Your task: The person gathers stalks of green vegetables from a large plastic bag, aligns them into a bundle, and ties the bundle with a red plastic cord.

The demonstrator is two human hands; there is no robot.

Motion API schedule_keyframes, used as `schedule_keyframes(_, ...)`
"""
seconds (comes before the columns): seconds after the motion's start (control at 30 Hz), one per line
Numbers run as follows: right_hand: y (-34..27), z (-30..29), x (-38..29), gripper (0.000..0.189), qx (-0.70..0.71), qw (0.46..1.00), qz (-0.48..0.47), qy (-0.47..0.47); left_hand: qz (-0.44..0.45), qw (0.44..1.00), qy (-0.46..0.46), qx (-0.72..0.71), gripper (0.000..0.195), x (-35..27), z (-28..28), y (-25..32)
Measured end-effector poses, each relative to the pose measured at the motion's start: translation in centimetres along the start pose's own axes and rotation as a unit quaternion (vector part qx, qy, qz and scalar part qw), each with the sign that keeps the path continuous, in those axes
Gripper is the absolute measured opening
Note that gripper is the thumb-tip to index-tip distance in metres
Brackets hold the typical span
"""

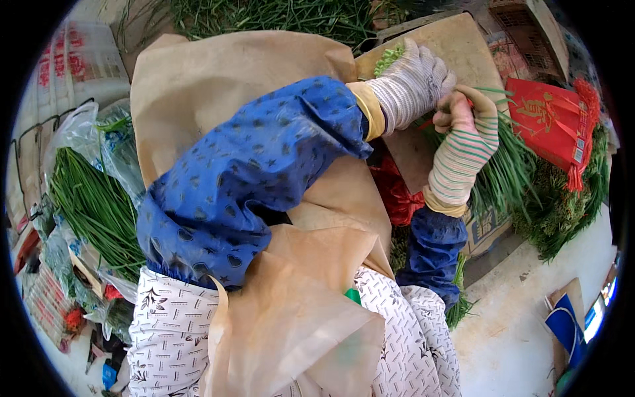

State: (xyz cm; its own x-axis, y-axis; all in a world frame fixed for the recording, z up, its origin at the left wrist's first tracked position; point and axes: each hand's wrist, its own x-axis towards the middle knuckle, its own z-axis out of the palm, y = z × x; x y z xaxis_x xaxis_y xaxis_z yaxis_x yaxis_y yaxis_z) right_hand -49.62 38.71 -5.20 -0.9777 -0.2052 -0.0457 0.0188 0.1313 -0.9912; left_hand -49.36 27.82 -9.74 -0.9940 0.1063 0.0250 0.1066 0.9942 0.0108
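Observation:
My left hand (pixel 416 74), in a grey-white knit glove, is closed over a bunch of long green leaves that look like garlic chives. Their pale stem ends (pixel 388 59) stick out on its left side. On the other side the leaves (pixel 503 171) fan out and hang down behind my right hand (pixel 464 136). This hand wears a striped glove, and its bent fingers meet the left fingertips. A bit of red shows at its fingers; what they pinch is mostly hidden. A cardboard-coloured board (pixel 441 42) lies beneath the left hand.
A tan apron (pixel 238 64) spreads across my lap. To the left lie another bunch of leaves (pixel 94 208) and clear plastic bags (pixel 74 124). A red printed box with tassels (pixel 545 121) sits at right, above more greens (pixel 555 213). Loose leaves (pixel 278 20) cover the far floor.

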Motion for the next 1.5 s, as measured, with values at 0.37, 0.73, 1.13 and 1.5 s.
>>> schedule_keyframes(0.37,2.0,-2.7,-3.6,0.007,0.045,0.999,-0.007,-0.001,0.055,0.978,0.200,0.031,0.066,-0.4,1.9,0.7)
schedule_keyframes(0.73,5.0,-4.5,-6.1,0.008,0.128,0.992,0.003,0.003,0.022,0.962,-0.001,-0.272,0.040,1.1,-4.9,-2.4)
schedule_keyframes(1.13,5.8,-5.2,-5.3,0.008,0.203,0.977,0.066,-0.002,-0.053,0.900,0.188,-0.389,0.015,-2.8,-2.8,-6.2)
schedule_keyframes(1.5,5.7,-4.8,-4.9,0.010,0.219,0.973,0.070,-0.010,0.025,0.998,0.038,-0.049,0.037,-4.4,-3.6,-4.8)
